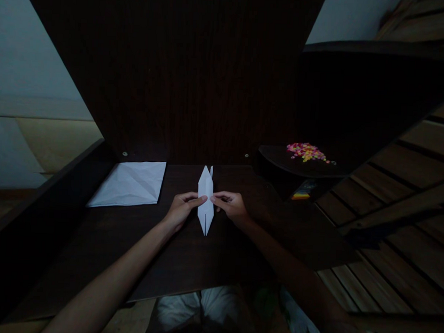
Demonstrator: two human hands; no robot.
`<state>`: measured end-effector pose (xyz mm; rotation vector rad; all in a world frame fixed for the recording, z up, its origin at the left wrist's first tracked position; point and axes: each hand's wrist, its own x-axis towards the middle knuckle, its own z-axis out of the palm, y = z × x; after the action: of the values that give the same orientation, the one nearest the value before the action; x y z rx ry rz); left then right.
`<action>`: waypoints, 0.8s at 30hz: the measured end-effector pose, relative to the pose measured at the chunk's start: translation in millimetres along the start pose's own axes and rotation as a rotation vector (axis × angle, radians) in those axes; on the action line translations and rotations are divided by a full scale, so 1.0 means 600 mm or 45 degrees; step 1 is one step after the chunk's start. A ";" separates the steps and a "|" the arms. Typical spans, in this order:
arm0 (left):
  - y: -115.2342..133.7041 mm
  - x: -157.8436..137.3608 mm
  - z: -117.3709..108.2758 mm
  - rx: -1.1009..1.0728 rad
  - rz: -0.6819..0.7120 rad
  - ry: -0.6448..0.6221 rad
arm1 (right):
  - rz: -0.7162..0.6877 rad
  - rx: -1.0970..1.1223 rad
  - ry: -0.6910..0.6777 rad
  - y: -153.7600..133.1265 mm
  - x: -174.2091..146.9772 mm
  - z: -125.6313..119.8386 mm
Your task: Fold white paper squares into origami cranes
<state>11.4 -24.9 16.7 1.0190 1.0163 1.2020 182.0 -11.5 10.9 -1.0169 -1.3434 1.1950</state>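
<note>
Between my two hands is a folded piece of white paper point(206, 183), long and narrow with pointed ends and a slit at the near tip. My left hand point(183, 208) pinches its left edge, the thumb lying on the paper's face. On the opposite edge, my right hand point(232, 205) grips it the same way, thumb on top and fingers behind. The paper is held over the dark desk point(173, 267). To the left lies a stack of creased white paper sheets point(133, 182), apart from both hands.
A pile of small colourful pieces point(306, 152) sits on a rounded shelf point(274, 154) at the right. Beneath it is a small yellow-edged item point(301, 195). A raised side board point(59, 184) borders the desk's left, and a tall dark panel point(196, 77) stands behind.
</note>
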 end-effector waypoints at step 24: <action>0.000 0.004 0.002 -0.041 0.055 0.022 | 0.007 0.014 -0.075 0.001 -0.001 0.000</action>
<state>12.9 -22.8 16.8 1.0114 0.9894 1.2609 182.0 -12.0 10.3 -0.9843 -1.3792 1.2437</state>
